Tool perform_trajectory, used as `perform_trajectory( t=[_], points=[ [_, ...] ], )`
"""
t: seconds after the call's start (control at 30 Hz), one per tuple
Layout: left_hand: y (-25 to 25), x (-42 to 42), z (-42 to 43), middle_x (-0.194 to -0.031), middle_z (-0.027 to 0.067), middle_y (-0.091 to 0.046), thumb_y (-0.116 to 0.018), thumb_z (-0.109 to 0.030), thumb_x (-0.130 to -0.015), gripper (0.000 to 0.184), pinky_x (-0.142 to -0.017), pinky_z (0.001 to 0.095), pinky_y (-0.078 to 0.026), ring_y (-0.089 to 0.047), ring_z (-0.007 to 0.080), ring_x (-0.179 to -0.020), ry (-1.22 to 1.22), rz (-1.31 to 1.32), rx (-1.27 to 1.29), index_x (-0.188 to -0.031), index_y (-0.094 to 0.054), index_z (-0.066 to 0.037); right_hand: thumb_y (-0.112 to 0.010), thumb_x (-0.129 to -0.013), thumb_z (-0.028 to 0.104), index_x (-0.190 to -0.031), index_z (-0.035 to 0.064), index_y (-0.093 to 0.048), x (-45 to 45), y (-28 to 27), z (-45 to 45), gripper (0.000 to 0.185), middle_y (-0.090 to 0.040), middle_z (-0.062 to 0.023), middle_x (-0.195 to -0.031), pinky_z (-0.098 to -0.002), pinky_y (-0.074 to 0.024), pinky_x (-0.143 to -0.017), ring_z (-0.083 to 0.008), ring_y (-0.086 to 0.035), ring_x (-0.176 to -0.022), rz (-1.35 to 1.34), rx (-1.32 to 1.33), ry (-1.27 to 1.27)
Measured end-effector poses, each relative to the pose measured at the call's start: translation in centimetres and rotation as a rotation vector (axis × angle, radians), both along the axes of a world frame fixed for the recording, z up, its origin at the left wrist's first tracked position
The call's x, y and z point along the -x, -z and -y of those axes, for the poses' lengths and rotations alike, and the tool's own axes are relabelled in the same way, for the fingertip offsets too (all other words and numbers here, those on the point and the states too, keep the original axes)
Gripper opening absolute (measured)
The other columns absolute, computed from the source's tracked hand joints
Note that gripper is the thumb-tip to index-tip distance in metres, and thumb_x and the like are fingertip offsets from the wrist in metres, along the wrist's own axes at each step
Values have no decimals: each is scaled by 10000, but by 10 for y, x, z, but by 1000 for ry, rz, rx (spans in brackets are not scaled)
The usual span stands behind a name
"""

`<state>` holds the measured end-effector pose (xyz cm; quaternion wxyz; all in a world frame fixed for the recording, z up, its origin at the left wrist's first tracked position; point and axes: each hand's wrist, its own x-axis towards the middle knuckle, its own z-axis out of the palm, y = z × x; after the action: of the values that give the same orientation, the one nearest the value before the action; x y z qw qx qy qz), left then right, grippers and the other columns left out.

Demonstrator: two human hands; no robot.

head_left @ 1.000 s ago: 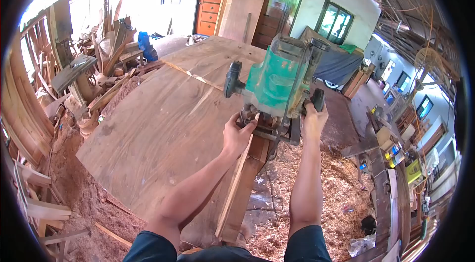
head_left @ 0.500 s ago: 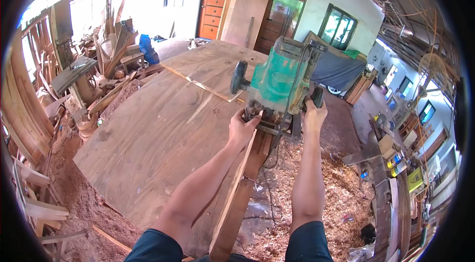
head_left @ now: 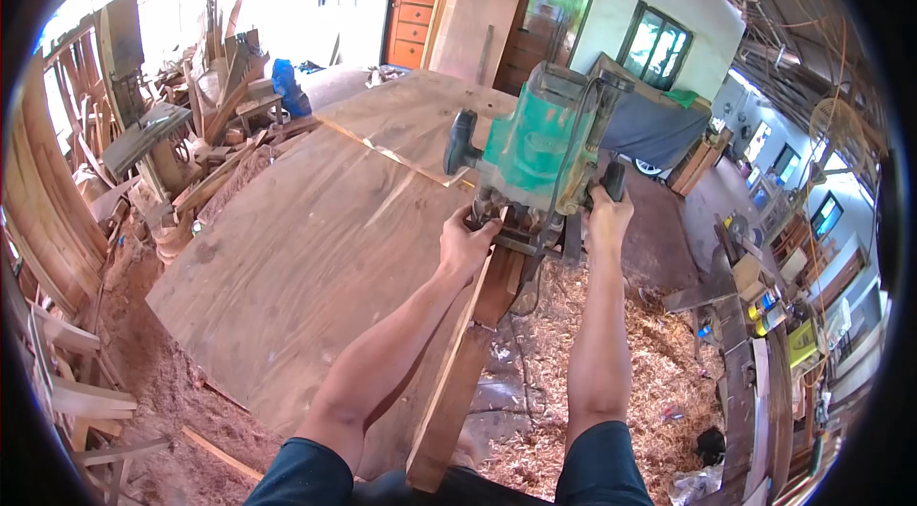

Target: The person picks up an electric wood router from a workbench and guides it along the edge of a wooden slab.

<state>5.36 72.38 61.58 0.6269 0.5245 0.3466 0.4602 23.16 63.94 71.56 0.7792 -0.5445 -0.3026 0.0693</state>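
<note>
The bulky green router [head_left: 538,138] now sits farther from the near end of the long brown wooden beam [head_left: 451,396]. My left hand [head_left: 464,246] pinches the router's base [head_left: 519,244]; my right hand [head_left: 607,219] wraps its right black handle [head_left: 616,181].

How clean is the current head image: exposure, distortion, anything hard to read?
Head view: fisheye bending, black corners; glare washes out the wall at upper left; the green power tool looks slightly soft, its lettering unreadable.
</note>
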Motion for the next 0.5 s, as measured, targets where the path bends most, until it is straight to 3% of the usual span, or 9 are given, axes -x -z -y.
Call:
perform_trajectory(
  t=[0.23,0.33,0.43,0.5],
  points=[
    [6,44,42,-917,79,-667,-746,-162,-842,532,-604,269,-536,-642,136,-735,-22,-72,-121,-1286,-544,50,-626,-811,64,-859,48,-579,43,0,45,69,-490,19,-630,-240,-297,-373,-73,-407,-425,1,23,26],
    [6,61,65,-878,126,-717,-755,-254,-786,565,-728,329,-524,-670,171,-777,-57,-58,-63,-1253,-605,27,-617,-797,79,-903,25,-575,57,2,62,127,-470,18,-629,-246,-299,-361,-68,-397,-416,8,3,14],
    [7,75,77,-884,88,-687,-747,-165,-844,544,-591,265,-530,-641,126,-731,-16,-44,-122,-1288,-538,69,-628,-808,76,-874,32,-600,78,-2,79,85,-501,20,-634,-249,-290,-392,-63,-418,-459,18,-18,36],
    [10,80,83,-878,87,-685,-744,-159,-846,533,-582,261,-524,-642,125,-727,-31,-12,-122,-1282,-542,70,-628,-810,79,-882,28,-605,83,0,85,91,-502,20,-632,-252,-286,-395,-62,-422,-463,42,-13,43]
  ],
)
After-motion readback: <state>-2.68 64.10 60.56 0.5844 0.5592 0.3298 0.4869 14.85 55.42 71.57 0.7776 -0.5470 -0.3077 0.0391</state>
